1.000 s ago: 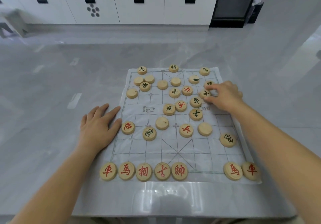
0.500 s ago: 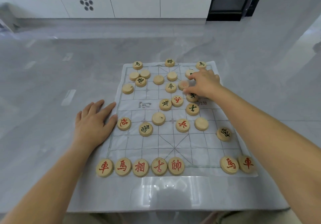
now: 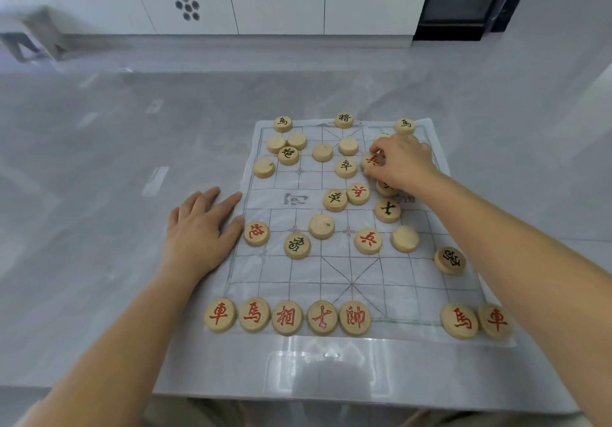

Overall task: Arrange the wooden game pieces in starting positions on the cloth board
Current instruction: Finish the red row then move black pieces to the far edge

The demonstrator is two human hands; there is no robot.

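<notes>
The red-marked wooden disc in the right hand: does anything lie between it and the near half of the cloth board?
Yes. The right hand pinches the red-marked round wooden disc; directly nearer lie a second red-marked disc, a black-marked disc and a blank disc. Lifting over them seems safer than sliding.

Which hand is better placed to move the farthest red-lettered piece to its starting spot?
The right hand: its fingers pinch that red-lettered piece. The left hand lies flat at the cloth board's left edge, away from it.
</notes>
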